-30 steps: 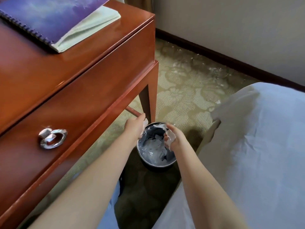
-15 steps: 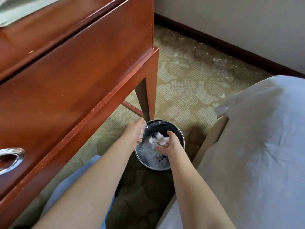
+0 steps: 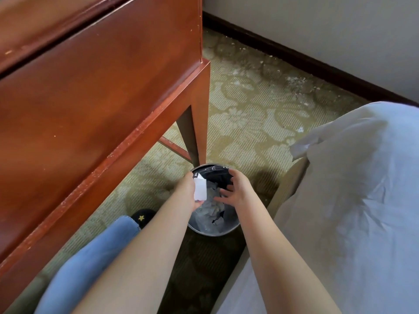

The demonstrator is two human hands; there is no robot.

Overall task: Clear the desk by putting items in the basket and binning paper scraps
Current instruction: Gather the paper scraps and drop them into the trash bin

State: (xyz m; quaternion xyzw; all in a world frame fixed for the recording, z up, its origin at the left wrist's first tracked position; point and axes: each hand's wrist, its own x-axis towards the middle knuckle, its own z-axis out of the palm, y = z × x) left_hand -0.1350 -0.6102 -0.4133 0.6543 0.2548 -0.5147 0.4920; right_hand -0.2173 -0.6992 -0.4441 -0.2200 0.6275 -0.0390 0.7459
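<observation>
your left hand (image 3: 186, 191) grips a white paper scrap (image 3: 200, 189) over the left side of the round metal bin (image 3: 214, 233). the bin stands on the patterned carpet (image 3: 249, 114), just beside the leg of the wooden desk (image 3: 102, 91). your right hand (image 3: 239, 191) hovers above the bin's mouth with its fingers spread and relaxed, holding nothing. inside the bin, a dark liner (image 3: 221, 177) holds crumpled paper (image 3: 212, 207). to your right, a bed under a white sheet (image 3: 353, 211) stands close by the bin. at lower left, your leg in blue denim (image 3: 90, 257) and a black slipper (image 3: 142, 217) with a yellow star show beneath the desk's edge.
</observation>
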